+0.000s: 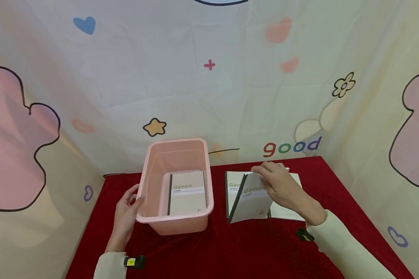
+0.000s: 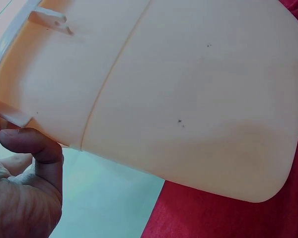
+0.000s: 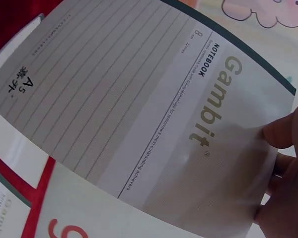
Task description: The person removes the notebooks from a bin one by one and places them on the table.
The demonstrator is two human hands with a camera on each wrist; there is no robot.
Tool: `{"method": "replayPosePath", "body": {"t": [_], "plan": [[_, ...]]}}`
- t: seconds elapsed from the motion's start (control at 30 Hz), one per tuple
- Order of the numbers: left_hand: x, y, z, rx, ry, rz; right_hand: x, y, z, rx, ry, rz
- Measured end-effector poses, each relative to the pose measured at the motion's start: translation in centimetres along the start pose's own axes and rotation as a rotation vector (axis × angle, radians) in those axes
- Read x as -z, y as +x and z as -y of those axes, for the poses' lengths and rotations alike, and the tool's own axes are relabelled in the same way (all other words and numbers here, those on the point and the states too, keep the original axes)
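Note:
My left hand (image 1: pixel 125 215) grips the left rim of a pink plastic basin (image 1: pixel 178 228), thumb and fingers curled at its edge. In the left wrist view the basin's outer wall (image 2: pixel 188 89) fills most of the picture. A Gambit notebook (image 1: pixel 187 198) lies on the basin floor; whether others lie under it I cannot tell. My right hand (image 1: pixel 278 184) pinches the top edge of another Gambit notebook (image 1: pixel 251 205), holding it tilted up, dark spine at the left. In the right wrist view its lined cover (image 3: pixel 134 94) bends slightly between thumb and fingers.
Behind the raised notebook, one notebook (image 1: pixel 232 177) lies at the left and another (image 1: pixel 287 211) at the right, both partly hidden. A red cloth (image 1: pixel 230 252) covers the table. A printed curtain (image 1: pixel 181 89) hangs close behind the basin and along both sides.

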State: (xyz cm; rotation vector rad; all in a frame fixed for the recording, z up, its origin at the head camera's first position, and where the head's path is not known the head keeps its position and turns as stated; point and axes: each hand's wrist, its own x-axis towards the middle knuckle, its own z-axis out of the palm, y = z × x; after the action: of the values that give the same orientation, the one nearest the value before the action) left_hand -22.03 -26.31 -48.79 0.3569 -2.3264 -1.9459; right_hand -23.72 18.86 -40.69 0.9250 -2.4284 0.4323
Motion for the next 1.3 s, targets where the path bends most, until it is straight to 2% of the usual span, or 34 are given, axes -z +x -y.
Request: {"method": "replayPosePath", "body": {"t": [0.37,0.6,0.83,1.0,1.3], "plan": [[0.2,0.1,-0.2,0.0,0.006,-0.002,-4.7,1.8,-2.5,-0.103,0.042,0.252],[0.5,0.2,-0.2,0.002,0.004,-0.013,-7.8,4.8,-4.1,-0.159,0.018,0.356],[0.6,0.1,-0.1,0.018,0.014,-0.007,-11.5,6.7,-5.8,-0.281,0.065,0.483],[0.5,0.0,0.0,0.02,0.013,-0.011,-13.8,7.3,-6.5,-0.342,0.11,0.53],[-0.1,-0.1,-0.1,0.004,-0.004,-0.004,-16.9,7.4,-6.4,-0.338,0.095,0.552]]}}
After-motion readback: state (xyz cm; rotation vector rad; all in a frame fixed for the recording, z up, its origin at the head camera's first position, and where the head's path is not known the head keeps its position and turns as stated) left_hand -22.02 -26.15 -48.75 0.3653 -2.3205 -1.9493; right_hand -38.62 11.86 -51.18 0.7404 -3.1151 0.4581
